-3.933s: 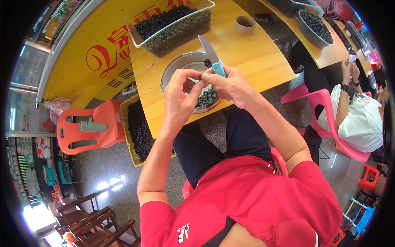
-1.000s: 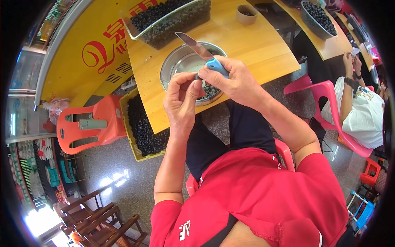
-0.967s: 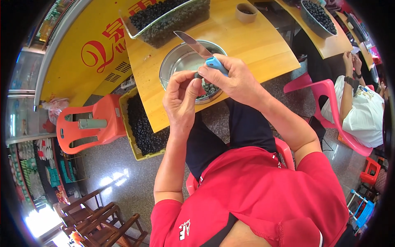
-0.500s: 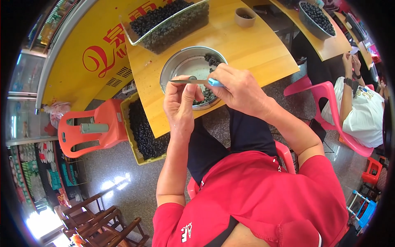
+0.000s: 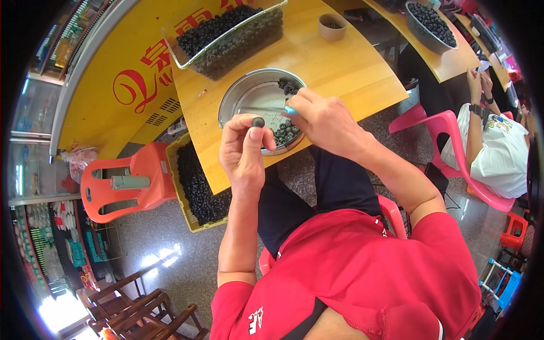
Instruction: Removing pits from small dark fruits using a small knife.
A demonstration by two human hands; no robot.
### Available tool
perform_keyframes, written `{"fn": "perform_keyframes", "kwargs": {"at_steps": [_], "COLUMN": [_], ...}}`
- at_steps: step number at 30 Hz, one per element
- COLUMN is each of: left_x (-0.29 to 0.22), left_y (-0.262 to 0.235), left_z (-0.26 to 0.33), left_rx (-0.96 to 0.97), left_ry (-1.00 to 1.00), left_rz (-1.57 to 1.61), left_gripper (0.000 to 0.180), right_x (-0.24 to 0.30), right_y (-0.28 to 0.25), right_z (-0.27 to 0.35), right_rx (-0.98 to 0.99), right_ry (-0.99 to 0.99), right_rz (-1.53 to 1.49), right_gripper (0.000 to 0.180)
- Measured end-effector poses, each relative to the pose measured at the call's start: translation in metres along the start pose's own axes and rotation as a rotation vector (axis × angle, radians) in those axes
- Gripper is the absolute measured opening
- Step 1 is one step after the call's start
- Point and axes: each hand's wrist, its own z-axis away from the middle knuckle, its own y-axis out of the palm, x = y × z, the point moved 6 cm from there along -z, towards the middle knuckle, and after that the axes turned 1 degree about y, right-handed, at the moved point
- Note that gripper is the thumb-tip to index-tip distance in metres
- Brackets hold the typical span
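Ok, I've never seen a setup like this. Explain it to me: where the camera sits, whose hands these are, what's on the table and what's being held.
There is no machine here: a person works with two bare hands. The view comes from a wide fisheye camera worn on the head, looking down, so straight edges bend, and its left is the person's left.

The left hand pinches a dark piece, small and round; I can't tell what it is. The right hand grips a knife by its blue handle.

Near both hands, a metal pan with more pieces in it sits on the table. Farther back are a clear tub full of them and a cup.
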Motion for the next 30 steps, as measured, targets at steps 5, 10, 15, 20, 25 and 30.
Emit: {"fn": "perform_keyframes", "kwargs": {"at_steps": [5, 10, 15, 20, 25, 30], "left_x": [-0.008, -0.009, -0.016, -0.045, -0.049, -0.025], "left_y": [-0.004, -0.002, -0.004, -0.049, -0.210, -0.341], "left_z": [-0.001, 0.004, 0.008, 0.019, 0.057, 0.114], "left_rx": [-0.022, -0.011, 0.049, -0.201, -0.609, -0.800], "left_ry": [0.061, 0.072, 0.114, 0.175, 0.101, -0.108], "left_rz": [-0.143, -0.324, -0.376, -0.432, -0.665, -0.932], "left_gripper": [0.014, 0.013, 0.014, 0.013, 0.015, 0.023], "right_x": [-0.008, 0.011, 0.010, -0.002, -0.079, -0.141], "right_y": [-0.006, 0.009, 0.028, 0.018, -0.016, -0.008], "right_z": [-0.011, -0.017, -0.011, -0.012, 0.002, 0.032], "right_rx": [-0.034, 0.196, 0.182, 0.064, -0.177, -0.287], "right_ry": [0.165, 0.425, 0.498, 0.371, 0.543, 0.643], "right_rz": [-0.264, -0.745, -0.876, -0.800, -0.635, -0.498], "right_gripper": [0.020, 0.027, 0.028, 0.027, 0.025, 0.025]}}
